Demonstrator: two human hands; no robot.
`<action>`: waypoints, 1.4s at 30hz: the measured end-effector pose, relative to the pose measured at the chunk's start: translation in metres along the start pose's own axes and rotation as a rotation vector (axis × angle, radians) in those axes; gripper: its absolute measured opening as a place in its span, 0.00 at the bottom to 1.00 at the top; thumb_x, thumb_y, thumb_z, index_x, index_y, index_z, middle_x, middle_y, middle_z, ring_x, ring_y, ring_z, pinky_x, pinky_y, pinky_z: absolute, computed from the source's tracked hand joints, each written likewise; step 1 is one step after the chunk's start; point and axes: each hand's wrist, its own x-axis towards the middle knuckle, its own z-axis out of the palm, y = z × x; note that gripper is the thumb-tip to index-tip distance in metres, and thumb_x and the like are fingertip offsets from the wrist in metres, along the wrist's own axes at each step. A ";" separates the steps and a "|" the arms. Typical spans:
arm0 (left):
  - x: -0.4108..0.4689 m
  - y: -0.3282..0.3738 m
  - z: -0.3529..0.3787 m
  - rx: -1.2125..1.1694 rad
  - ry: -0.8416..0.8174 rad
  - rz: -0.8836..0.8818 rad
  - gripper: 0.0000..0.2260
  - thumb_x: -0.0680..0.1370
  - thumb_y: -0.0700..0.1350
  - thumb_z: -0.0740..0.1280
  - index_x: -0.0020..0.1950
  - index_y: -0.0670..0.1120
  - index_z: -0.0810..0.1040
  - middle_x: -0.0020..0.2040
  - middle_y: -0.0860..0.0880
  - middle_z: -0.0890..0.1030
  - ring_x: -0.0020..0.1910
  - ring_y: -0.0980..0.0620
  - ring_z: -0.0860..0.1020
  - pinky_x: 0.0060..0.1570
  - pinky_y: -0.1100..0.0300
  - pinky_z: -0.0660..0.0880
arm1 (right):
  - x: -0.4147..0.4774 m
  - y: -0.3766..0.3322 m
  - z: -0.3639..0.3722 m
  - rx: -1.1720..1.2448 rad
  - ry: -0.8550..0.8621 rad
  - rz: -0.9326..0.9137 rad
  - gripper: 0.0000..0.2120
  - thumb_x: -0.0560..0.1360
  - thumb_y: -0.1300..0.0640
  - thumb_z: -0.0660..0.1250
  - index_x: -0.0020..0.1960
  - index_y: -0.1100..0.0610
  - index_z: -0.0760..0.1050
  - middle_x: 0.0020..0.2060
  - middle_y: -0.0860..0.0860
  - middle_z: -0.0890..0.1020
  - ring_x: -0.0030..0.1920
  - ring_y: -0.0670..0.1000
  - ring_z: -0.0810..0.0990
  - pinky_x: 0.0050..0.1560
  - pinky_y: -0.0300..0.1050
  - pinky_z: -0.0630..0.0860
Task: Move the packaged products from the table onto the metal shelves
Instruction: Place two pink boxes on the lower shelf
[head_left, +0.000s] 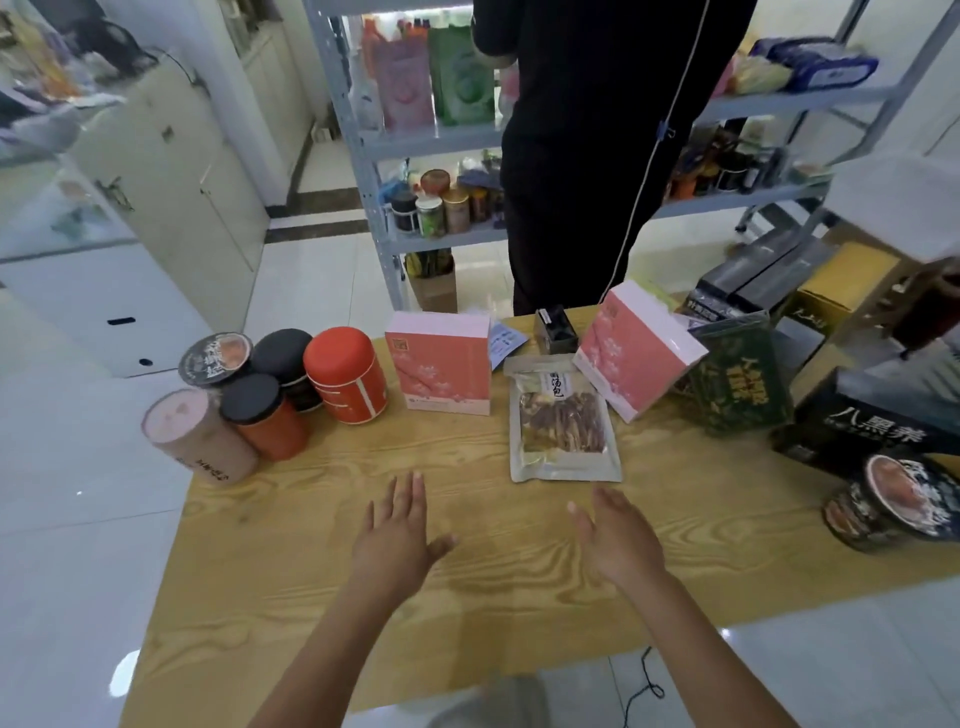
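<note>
Pouch (563, 415) label reads 汤包; black box (878, 431) reads 八黑养. L hand (397, 530) & R hand (618, 540) straight-fingered, holding nothing.

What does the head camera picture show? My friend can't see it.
The left hand and right hand, both open and empty, reach out over a wooden table. Beyond them sit a flat food pouch, two pink boxes, round canisters at left and dark boxes at right. Behind the table, a person in black stands at metal shelves holding products.
</note>
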 end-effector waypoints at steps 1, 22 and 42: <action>0.015 -0.004 -0.011 0.008 0.036 0.018 0.40 0.78 0.67 0.47 0.76 0.42 0.33 0.78 0.46 0.35 0.77 0.47 0.37 0.75 0.49 0.45 | 0.010 -0.002 -0.004 0.014 0.015 0.004 0.29 0.82 0.43 0.46 0.77 0.59 0.52 0.77 0.55 0.56 0.76 0.53 0.55 0.74 0.47 0.55; 0.200 0.003 -0.116 -0.009 0.496 0.147 0.32 0.68 0.59 0.74 0.62 0.40 0.72 0.57 0.41 0.75 0.58 0.38 0.70 0.67 0.42 0.62 | 0.186 0.003 -0.132 -0.088 0.572 0.141 0.35 0.80 0.41 0.53 0.77 0.60 0.47 0.75 0.62 0.54 0.75 0.63 0.53 0.74 0.58 0.48; 0.102 0.021 -0.066 -0.107 0.485 -0.143 0.35 0.67 0.71 0.55 0.58 0.43 0.73 0.54 0.45 0.77 0.53 0.43 0.73 0.48 0.51 0.68 | 0.197 0.034 -0.175 -0.175 0.578 -0.247 0.31 0.76 0.38 0.60 0.64 0.63 0.68 0.57 0.64 0.75 0.59 0.64 0.72 0.57 0.58 0.68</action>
